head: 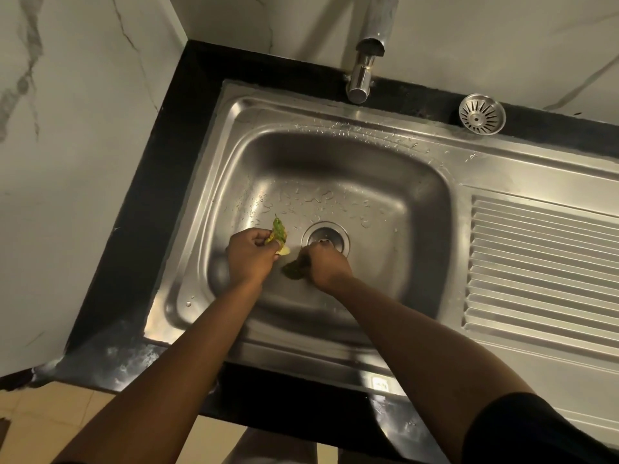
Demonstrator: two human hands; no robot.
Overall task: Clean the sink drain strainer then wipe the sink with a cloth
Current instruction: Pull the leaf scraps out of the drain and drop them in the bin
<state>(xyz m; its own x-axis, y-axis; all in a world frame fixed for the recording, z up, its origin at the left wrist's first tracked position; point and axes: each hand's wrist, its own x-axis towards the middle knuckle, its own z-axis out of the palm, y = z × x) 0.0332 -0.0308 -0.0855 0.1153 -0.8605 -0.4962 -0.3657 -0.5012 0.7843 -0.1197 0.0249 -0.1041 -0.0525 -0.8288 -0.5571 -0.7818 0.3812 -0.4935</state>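
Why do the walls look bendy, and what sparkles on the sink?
Head view: the wide-angle lens bows the black countertop edge and white marble walls; water droplets on the stainless steel sink rim catch dim, warm light; the right hand gripping a dark green scrap looks motion-blurred.

Inside the wet steel sink (385,182), the left hand (251,256) pinches a clump of green and yellow food scraps (278,233) just left of the open drain (325,236). The right hand (330,267) is curled round a dark green scrap (292,272) at the drain's near edge. The round slotted strainer (481,114) lies well apart on the black tabletop (160,195) behind the sink, right of the faucet (363,68), and a ridged drainboard (542,262) fills the right side.
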